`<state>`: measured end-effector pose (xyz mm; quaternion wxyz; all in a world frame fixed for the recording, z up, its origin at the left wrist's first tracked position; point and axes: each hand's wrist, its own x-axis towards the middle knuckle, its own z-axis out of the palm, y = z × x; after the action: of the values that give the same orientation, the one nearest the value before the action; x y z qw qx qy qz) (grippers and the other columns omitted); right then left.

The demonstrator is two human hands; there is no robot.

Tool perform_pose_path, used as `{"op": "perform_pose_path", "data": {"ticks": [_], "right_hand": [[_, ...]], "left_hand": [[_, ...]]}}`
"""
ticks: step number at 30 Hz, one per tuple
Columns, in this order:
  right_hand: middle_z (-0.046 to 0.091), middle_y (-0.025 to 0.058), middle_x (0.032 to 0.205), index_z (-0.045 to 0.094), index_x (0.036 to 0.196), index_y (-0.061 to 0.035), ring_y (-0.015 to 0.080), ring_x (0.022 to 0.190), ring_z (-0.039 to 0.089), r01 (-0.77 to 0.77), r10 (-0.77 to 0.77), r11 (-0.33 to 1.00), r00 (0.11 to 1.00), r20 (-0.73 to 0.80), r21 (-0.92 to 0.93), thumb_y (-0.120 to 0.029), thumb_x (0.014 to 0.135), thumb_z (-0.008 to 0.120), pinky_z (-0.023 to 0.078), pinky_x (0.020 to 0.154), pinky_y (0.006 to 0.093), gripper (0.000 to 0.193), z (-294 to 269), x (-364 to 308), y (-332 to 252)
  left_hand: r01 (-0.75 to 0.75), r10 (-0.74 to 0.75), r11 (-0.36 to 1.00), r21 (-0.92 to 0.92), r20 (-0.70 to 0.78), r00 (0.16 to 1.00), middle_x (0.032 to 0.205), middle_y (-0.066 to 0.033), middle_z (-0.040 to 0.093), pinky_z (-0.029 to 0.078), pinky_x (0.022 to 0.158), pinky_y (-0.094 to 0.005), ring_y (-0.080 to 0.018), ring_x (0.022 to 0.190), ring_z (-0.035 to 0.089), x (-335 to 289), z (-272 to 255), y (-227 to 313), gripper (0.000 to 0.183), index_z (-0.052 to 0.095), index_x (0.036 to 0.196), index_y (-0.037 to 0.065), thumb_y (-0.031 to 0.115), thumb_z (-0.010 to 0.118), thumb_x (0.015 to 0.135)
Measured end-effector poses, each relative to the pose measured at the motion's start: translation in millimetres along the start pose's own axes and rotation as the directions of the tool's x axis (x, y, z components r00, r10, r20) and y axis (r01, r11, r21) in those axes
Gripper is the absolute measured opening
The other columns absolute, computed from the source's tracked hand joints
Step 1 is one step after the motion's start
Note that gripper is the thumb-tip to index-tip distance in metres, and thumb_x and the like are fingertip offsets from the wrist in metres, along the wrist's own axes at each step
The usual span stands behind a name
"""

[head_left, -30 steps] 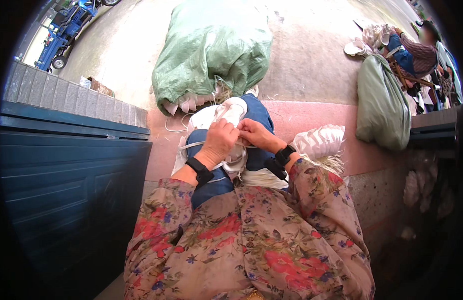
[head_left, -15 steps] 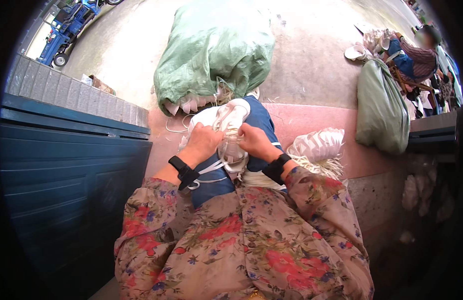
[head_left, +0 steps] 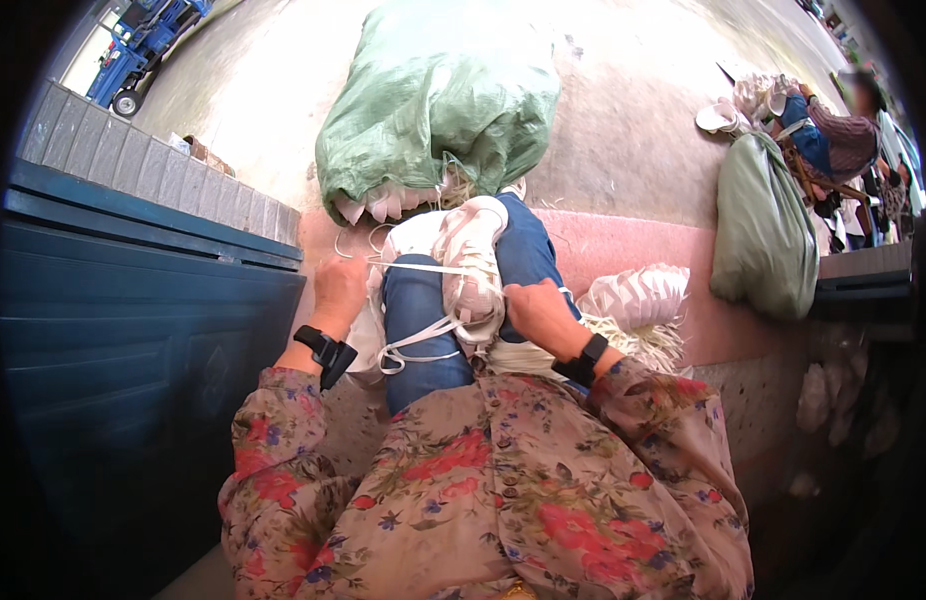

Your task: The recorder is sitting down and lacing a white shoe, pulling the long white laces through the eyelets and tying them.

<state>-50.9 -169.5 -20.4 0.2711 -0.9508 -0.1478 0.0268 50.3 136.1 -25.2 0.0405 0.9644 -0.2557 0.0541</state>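
A white sneaker (head_left: 475, 240) lies between my knees, on the blue trousers (head_left: 408, 290). Off to its left, my left hand (head_left: 340, 292) is closed on a white shoelace (head_left: 413, 266), which runs taut across to the shoe's lacing. Just right of the sneaker, my right hand (head_left: 545, 316) is pinched closed at the lace's other side; its fingertips partly hide what they grip. Loose white laces (head_left: 420, 340) loop round my left thigh. Another white shoe part (head_left: 415, 232) shows beside the sneaker, partly covered.
A large green sack (head_left: 438, 110) of pale shoe pieces stands ahead. On the right lie stacked white shoe pieces (head_left: 638, 292) with laces, near another green sack (head_left: 765, 225). A person (head_left: 843, 135) sits beyond it. A blue door panel (head_left: 153, 350) borders the left.
My hands have moved apart from over the sneaker, the left one farther left and the right one slightly right and down. The shoelace is now stretched tight across the left knee.
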Motion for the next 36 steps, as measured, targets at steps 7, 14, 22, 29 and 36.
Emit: {"op": "perform_pose_path", "data": {"ticks": [7, 14, 22, 29, 36], "right_hand": [[0.046, -0.0008, 0.061, 0.046, 0.109, 0.0021, 0.0070, 0.048, 0.046, -0.342, 0.489, 0.221, 0.849, 0.199, 0.914, -0.006, 0.081, 0.045, 0.041, 0.044, 0.0194, 0.029, -108.6, 6.5, -10.2], [0.046, 0.0036, 0.078, 0.043, 0.111, 0.0006, 0.0150, 0.073, 0.048, 0.393, 0.472, -0.178, 0.839, -0.273, 0.902, -0.007, 0.087, 0.043, 0.041, 0.076, 0.0312, 0.026, -190.7, -29.2, 29.1], [0.053, 0.0119, 0.114, 0.046, 0.117, 0.0004, 0.0194, 0.102, 0.052, 0.499, 0.560, 0.121, 0.680, -0.474, 0.858, -0.001, 0.086, 0.043, 0.039, 0.089, 0.0295, 0.031, -204.8, -74.6, 53.6], [0.053, 0.0096, 0.087, 0.061, 0.080, -0.0067, 0.0246, 0.088, 0.049, -0.138, 0.113, 0.989, 0.944, -0.311, -0.058, 0.001, 0.074, 0.054, 0.041, 0.076, 0.0336, 0.012, -86.4, -50.1, 51.7], [0.055, 0.0142, 0.064, 0.060, 0.073, -0.0042, 0.0311, 0.067, 0.054, 0.046, -0.041, 0.990, 0.998, -0.043, 0.133, -0.009, 0.073, 0.052, 0.043, 0.059, 0.0396, 0.009, 6.0, -12.3, 7.7]], "left_hand": [[0.314, -0.321, 0.531, -0.787, 0.156, 0.934, 0.063, -0.0101, 0.056, 0.047, 0.053, -0.0361, -0.0217, 0.056, 0.057, 22.7, -59.3, 27.9, 0.011, 0.052, 0.091, 0.004, 0.010, 0.049, 0.082], [0.250, -0.151, -0.663, -0.706, 0.453, 0.879, 0.096, -0.0095, 0.058, 0.050, 0.061, -0.0294, -0.0170, 0.075, 0.058, 51.8, -148.4, 51.6, 0.026, 0.046, 0.111, 0.006, 0.003, 0.042, 0.085], [0.033, -0.403, -0.292, -0.956, 0.154, 0.902, 0.085, -0.0056, 0.057, 0.039, 0.047, -0.0156, -0.0072, 0.072, 0.054, 64.2, -151.8, -11.6, 0.024, 0.053, 0.107, 0.002, 0.014, 0.050, 0.087], [0.040, -0.662, -0.446, -0.894, 0.360, 0.658, 0.065, 0.0027, 0.042, 0.029, 0.044, -0.0156, -0.0047, 0.055, 0.039, 91.9, -161.5, -39.8, 0.024, 0.051, 0.106, 0.001, 0.019, 0.046, 0.090], [0.266, -0.382, 0.157, -0.951, 0.190, 0.905, 0.062, 0.0017, 0.049, 0.036, 0.044, -0.0200, -0.0048, 0.055, 0.045, 28.1, -12.1, 38.9, 0.016, 0.056, 0.092, 0.006, 0.018, 0.046, 0.086]]}}
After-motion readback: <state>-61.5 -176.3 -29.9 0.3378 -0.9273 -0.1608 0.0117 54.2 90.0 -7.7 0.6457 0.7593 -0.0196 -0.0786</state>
